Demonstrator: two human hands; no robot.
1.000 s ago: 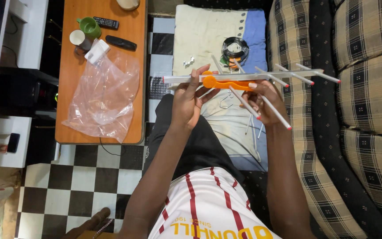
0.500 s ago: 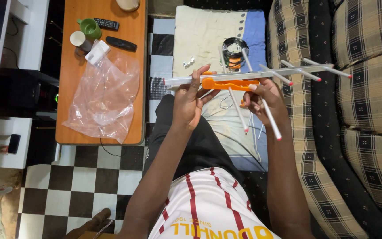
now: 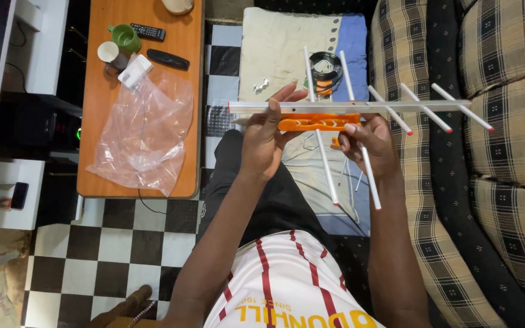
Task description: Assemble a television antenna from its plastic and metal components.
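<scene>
Left hand (image 3: 267, 138) closed around antenna (image 3: 360, 107) at near end of grey boom, fingers over orange bracket (image 3: 318, 123). Right hand (image 3: 367, 141) pinched on same bracket's far end, thumb on top, one thin rod passing down between fingers. Antenna held level above lap, white red-tipped rods fanning beyond right grip toward plaid sofa (image 3: 505, 121). Cable coil (image 3: 325, 65) on cloth just past both grips. Clear plastic bag (image 3: 143, 135), green mug (image 3: 125, 37), remotes (image 3: 166, 59) on wooden table (image 3: 92, 176), well left of left grip.
</scene>
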